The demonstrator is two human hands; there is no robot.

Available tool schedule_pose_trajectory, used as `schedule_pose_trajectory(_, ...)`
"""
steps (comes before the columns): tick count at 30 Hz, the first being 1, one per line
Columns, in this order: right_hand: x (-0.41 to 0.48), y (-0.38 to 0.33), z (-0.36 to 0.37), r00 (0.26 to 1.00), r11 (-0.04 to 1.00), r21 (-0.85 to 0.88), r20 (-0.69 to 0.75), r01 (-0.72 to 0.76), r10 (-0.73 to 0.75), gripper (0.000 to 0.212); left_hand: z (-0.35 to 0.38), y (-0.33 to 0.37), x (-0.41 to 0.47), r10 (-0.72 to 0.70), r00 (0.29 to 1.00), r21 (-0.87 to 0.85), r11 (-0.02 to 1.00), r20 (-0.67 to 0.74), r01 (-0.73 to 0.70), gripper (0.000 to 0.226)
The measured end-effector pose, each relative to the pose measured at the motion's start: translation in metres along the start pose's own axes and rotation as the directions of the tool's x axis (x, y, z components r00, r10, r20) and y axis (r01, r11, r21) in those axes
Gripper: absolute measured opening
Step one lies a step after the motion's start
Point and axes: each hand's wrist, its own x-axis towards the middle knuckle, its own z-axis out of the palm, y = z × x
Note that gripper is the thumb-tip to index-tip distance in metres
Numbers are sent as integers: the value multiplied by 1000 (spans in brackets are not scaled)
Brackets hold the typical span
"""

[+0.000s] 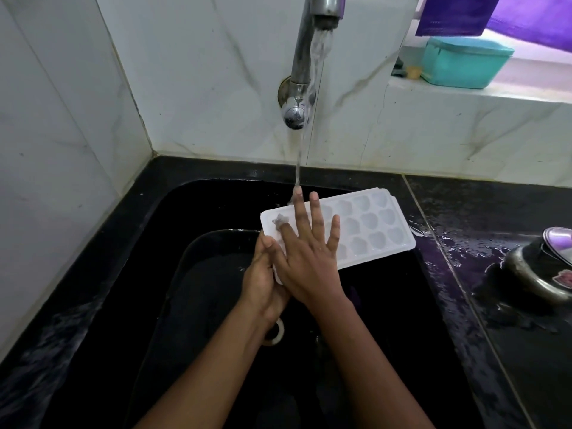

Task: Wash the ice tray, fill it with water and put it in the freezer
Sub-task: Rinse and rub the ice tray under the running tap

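A white plastic ice tray (371, 226) with several rounded cells is held level over the black sink (192, 212). My left hand (263, 280) grips the tray's near left edge, thumb on top. My right hand (309, 258) lies flat on the tray's left half with fingers spread and straight. Water runs from the metal tap (322, 10) in a thin stream and lands at my right middle fingertip, at the tray's far edge. A bit of foam sits on the tray by my right index finger.
A wet black counter (495, 274) surrounds the sink. A dark steel vessel (538, 274) sits on the counter at right. A teal box (464, 61) stands on the window ledge under purple cloth. White tiled walls close in behind and to the left.
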Motion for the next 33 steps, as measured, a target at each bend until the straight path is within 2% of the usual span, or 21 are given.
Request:
schedule_pose_trajectory(2, 3, 9, -2, 1000, 1000, 18, -2, 16, -16, 50, -2, 0, 2, 18, 1000, -20, 1000, 14, -18, 40)
schedule_pose_trajectory(4, 3, 13, -5, 999, 999, -33, -43, -5, 3, 48, -3, -2, 3, 7, 1000, -1, 1000, 31, -7, 33)
schedule_pose_trajectory(7, 1, 5, -3, 997, 994, -92, -51, -54, 50, 57, 0, -4, 1, -45, 999, 40, 998, 28, 44, 29)
schedule_pose_trajectory(11, 1, 1, -2, 998, 999, 29, 65, -29, 27, 69, 1, -1, -2, -62, 998, 38, 997, -2, 62, 55)
schedule_pose_trajectory(13, 4, 10, -5, 998, 997, 70, 62, -16, 11, 69, 1, -1, 0, -34, 999, 10, 999, 2, 34, 48)
schedule_pose_trajectory(19, 10, 17, -22, 977, 983, 180, -197, -44, 80, 40, -3, -2, 8, -55, 997, -68, 996, -49, 51, 41)
schedule_pose_trajectory(22, 9, 23, -27, 969, 982, 187, -235, -32, 76, 30, -6, 0, 9, -36, 996, -67, 997, -83, 31, 36)
schedule_pose_trajectory(28, -4, 23, -19, 989, 989, 123, -133, 84, -67, 22, -6, 3, 9, -32, 994, -60, 998, -101, 26, 35)
schedule_pose_trajectory(33, -14, 2, -2, 999, 999, 26, -27, 46, -45, 34, -9, 2, 6, 9, 998, 2, 1000, -61, -9, 31)
